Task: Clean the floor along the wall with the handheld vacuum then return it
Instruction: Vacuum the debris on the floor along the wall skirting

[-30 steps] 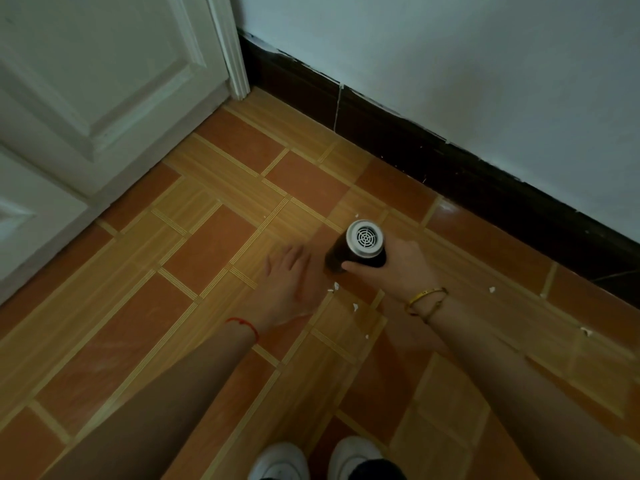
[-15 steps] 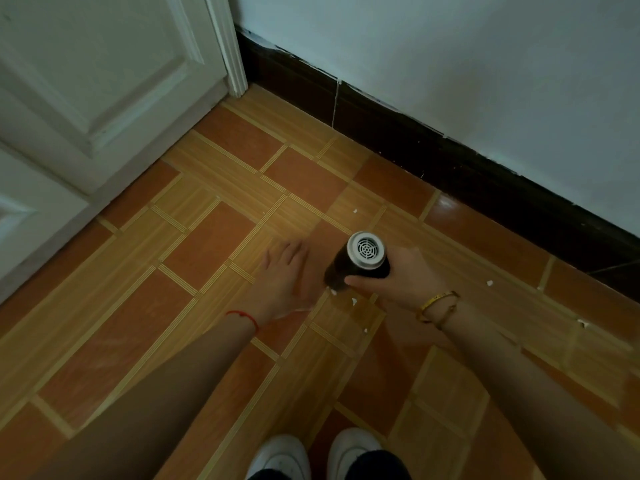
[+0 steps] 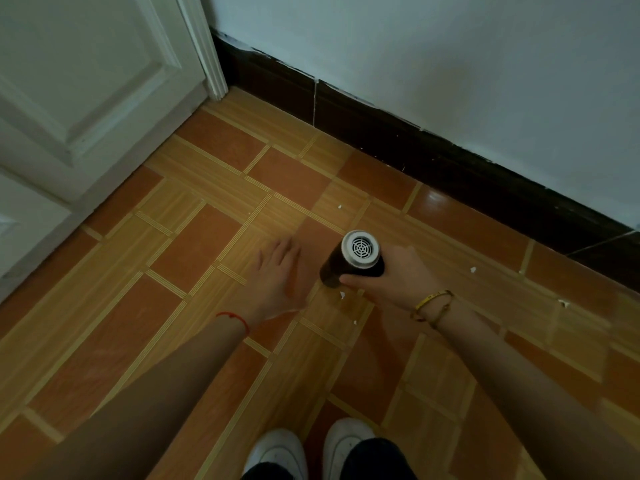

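Observation:
The handheld vacuum (image 3: 349,263) is a dark cylinder with a round silver grille at its upper end, pointing nozzle-down at the tiled floor (image 3: 214,258). My right hand (image 3: 398,277) grips its body from the right side. My left hand (image 3: 277,278) hovers flat and empty just left of the vacuum, fingers spread toward the wall. Small white scraps lie on the tiles: one (image 3: 342,295) by the nozzle, one (image 3: 355,321) nearer me, one (image 3: 339,206) toward the wall, and others (image 3: 473,269) to the right.
A dark baseboard (image 3: 433,161) runs under the pale wall (image 3: 450,71) from the corner to the right edge. A white panelled door (image 3: 79,91) fills the upper left. My white shoes (image 3: 277,452) stand at the bottom.
Both hands and the vacuum have shifted slightly back from the wall and to the right. A white scrap near the wall, earlier hidden behind the vacuum, now shows.

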`<action>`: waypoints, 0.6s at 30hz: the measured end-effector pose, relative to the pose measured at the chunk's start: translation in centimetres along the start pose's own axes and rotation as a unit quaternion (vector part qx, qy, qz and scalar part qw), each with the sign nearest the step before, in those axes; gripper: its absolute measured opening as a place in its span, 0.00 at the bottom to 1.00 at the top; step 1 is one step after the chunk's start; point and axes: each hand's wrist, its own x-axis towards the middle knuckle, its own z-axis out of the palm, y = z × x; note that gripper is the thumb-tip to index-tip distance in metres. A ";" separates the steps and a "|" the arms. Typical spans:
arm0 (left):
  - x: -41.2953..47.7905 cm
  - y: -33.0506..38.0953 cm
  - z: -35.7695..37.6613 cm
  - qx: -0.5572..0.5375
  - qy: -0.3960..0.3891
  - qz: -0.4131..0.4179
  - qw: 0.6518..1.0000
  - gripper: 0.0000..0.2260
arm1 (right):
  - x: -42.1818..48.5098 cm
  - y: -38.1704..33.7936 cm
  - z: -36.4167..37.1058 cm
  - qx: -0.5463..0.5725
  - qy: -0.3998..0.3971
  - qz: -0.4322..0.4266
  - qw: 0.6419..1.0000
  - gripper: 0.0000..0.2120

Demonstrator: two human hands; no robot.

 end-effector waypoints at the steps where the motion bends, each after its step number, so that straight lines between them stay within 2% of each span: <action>1: -0.1 0.2 0.0 -0.002 -0.001 0.002 1.000 0.53 | 0.0 0.0 0.1 -0.010 -0.014 -0.003 1.000 0.27; 7: -0.2 0.6 -0.1 -0.008 0.002 0.014 1.000 0.54 | -0.4 0.5 0.2 -0.012 -0.014 0.009 1.000 0.28; 10: -0.3 1.0 -0.3 -0.005 -0.004 0.018 1.000 0.54 | -0.6 0.7 -0.4 -0.028 -0.054 0.005 0.998 0.27; 15: -0.2 1.5 -0.3 0.006 -0.014 0.033 0.999 0.54 | -1.5 1.8 -0.5 -0.033 -0.045 0.013 0.998 0.28; 18: -0.1 2.0 -0.3 0.003 -0.020 0.043 0.999 0.54 | -1.8 2.1 -0.8 -0.045 -0.078 0.015 0.996 0.31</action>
